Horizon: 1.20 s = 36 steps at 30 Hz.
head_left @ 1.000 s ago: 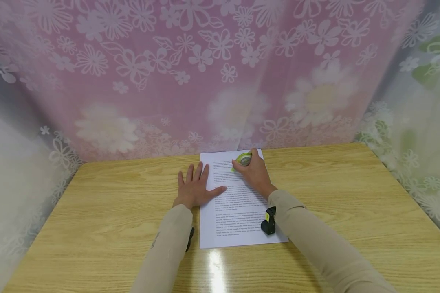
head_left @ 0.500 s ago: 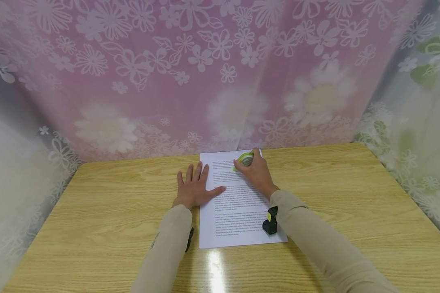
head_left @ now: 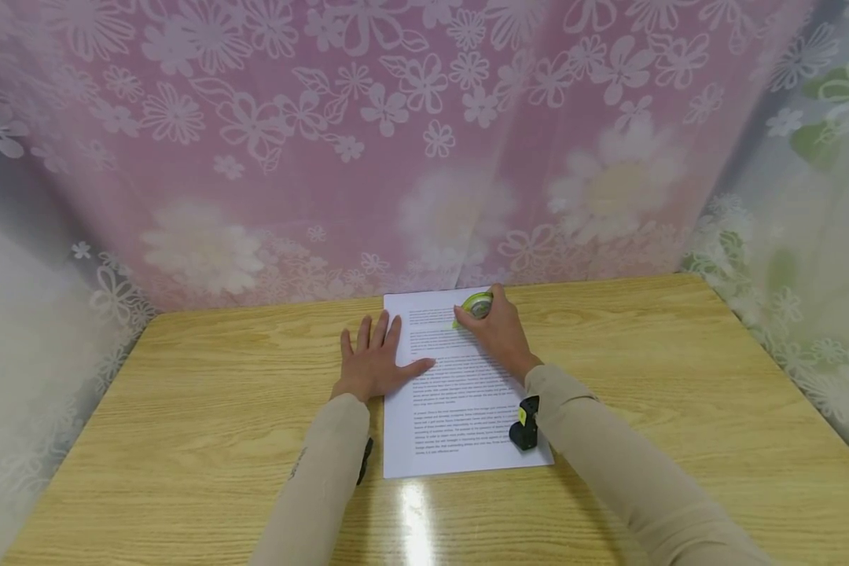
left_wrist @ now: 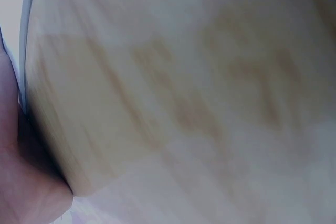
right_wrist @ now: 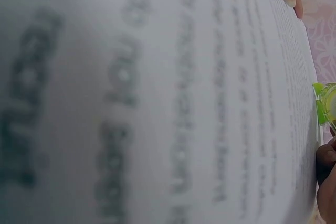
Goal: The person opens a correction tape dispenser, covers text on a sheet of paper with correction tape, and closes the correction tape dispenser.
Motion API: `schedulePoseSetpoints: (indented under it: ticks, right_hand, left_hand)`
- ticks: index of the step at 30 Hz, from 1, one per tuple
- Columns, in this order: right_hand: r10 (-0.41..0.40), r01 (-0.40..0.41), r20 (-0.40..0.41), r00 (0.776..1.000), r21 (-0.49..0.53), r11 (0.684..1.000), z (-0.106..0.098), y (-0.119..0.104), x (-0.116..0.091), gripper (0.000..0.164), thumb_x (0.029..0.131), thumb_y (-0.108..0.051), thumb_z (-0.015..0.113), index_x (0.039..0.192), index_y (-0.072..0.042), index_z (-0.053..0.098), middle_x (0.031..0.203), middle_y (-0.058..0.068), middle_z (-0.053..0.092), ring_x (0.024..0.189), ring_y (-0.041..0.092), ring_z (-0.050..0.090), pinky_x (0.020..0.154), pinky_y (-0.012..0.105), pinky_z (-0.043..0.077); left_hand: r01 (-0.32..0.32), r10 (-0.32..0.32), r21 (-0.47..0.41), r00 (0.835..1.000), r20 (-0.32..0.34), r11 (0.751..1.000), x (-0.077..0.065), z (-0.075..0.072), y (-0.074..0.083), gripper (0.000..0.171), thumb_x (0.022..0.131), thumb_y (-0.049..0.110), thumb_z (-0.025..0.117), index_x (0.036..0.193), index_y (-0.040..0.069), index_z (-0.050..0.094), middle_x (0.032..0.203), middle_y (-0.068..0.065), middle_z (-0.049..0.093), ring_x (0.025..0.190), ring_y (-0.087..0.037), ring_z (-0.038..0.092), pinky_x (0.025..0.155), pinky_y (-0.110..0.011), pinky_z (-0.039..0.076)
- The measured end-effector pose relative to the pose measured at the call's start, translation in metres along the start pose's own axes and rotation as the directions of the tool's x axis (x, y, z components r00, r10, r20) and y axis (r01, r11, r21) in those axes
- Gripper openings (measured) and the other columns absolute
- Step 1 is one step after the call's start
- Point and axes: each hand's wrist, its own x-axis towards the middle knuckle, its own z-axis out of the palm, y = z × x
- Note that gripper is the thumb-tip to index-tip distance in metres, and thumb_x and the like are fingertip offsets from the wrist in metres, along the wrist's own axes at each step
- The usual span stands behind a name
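Observation:
A sheet of printed paper (head_left: 460, 424), perhaps a stack, lies upright on the wooden table. My right hand (head_left: 501, 336) grips a round, green, see-through correction tape (head_left: 478, 304) between thumb and fingers. Its tip is down at the paper's upper text lines, right of the middle. In the right wrist view, the green tip of the correction tape shows at the right edge, close to the page. My left hand (head_left: 373, 368) lies flat with fingers spread, across the paper's left edge, the thumb on the text. Only a bit of that hand shows in the left wrist view.
The wooden table (head_left: 240, 424) extends to both sides of the paper. A pink flowered curtain (head_left: 311, 189) hangs right behind its far edge, with pale flowered cloth at both sides. A black wrist camera (head_left: 525, 424) sits above the paper's lower right part.
My right hand has slid the correction tape a short way to the right along the upper text lines. The left hand and the paper have stayed in place.

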Motion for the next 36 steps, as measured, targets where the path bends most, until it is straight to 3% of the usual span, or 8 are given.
schedulePoseSetpoints:
  ticks: [36]
  right_hand:
    - [0.004, -0.004, 0.012, 1.0, 0.005, 1.0, -0.013, 0.006, -0.003, 0.057, 0.086, -0.035, 0.071, 0.119, 0.001, 0.04, 0.102, 0.017, 0.056, 0.087, 0.027, 0.059, 0.073, 0.039, 0.051]
  left_hand:
    - [0.001, -0.001, -0.006, 1.0, -0.002, 1.0, 0.0, -0.001, 0.001, 0.104, 0.078, 0.086, 0.031, 0.155, 0.022, 0.0, 0.159, -0.001, -0.007, 0.144, -0.03, -0.009, 0.108, -0.059, -0.007]
